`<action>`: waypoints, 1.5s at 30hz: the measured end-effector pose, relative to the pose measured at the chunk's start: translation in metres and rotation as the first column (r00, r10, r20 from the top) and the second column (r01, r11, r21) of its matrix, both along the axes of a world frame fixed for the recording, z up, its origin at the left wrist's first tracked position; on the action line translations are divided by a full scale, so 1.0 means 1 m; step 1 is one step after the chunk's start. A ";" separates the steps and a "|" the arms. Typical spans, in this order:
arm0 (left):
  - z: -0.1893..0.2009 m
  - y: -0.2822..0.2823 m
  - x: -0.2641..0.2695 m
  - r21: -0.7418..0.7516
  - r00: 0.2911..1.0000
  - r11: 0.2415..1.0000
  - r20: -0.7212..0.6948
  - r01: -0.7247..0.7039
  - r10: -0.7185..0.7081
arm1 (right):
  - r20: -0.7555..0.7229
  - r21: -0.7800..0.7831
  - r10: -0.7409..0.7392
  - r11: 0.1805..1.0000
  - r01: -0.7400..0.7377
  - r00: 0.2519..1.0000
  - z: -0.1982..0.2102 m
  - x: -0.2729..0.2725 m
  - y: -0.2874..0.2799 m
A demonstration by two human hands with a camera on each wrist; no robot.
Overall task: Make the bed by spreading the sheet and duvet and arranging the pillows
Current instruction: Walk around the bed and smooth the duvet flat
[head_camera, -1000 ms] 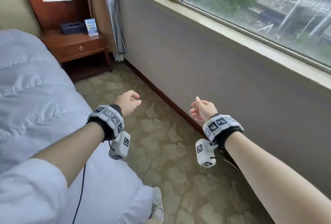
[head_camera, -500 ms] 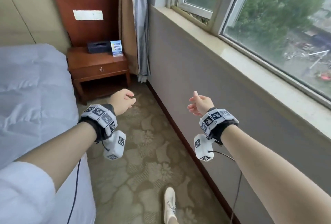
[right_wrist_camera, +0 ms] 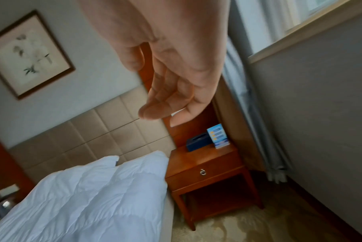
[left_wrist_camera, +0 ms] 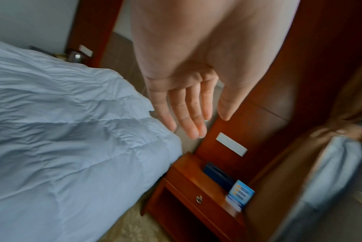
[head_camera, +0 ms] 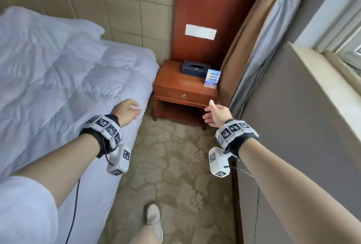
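Left hand: fingers straight and relaxed, holding nothing, in the air above the near right edge of the duvet.
Right hand: empty, fingers loosely apart, over the carpet.
Duvet: white, wrinkled, covering the bed at left, up to the padded headboard.
Nightstand: far, right of the bed, carrying a dark tissue box.

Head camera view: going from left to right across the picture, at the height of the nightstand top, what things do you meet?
White duvet → wooden nightstand → dark tissue box → blue card → brown curtain → grey curtain → grey wall under the window.
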State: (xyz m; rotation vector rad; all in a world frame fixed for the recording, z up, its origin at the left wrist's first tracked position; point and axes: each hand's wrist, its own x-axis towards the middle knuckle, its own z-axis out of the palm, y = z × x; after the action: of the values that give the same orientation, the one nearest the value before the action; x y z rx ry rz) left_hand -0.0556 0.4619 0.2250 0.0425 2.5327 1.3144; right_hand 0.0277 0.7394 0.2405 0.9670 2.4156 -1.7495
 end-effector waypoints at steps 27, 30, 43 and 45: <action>-0.143 -0.072 -0.517 -0.248 0.611 0.676 0.294 -0.694 0.735 | 0.350 0.193 0.641 0.664 -0.722 0.683 -0.134 -0.793 -0.027; -0.178 -0.053 -0.541 -0.318 0.561 0.658 0.350 -0.682 0.750 | 0.447 0.164 0.651 0.615 -0.771 0.614 -0.168 -0.847 -0.029; -0.365 -0.041 -0.627 -0.554 0.578 0.700 0.417 -0.451 0.702 | 0.531 0.300 0.552 0.587 -0.752 0.642 -0.342 -1.000 -0.042; -0.370 -0.042 -0.629 -0.575 0.551 0.688 0.431 -0.442 0.715 | 0.600 0.215 0.542 0.599 -0.771 0.588 -0.354 -0.994 -0.054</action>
State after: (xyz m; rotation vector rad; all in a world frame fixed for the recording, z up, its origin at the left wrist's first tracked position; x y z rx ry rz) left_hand -0.6848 0.4196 -0.1446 -1.2564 2.1711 0.7128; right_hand -0.9668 0.6849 -0.1140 0.2838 2.3772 -0.5818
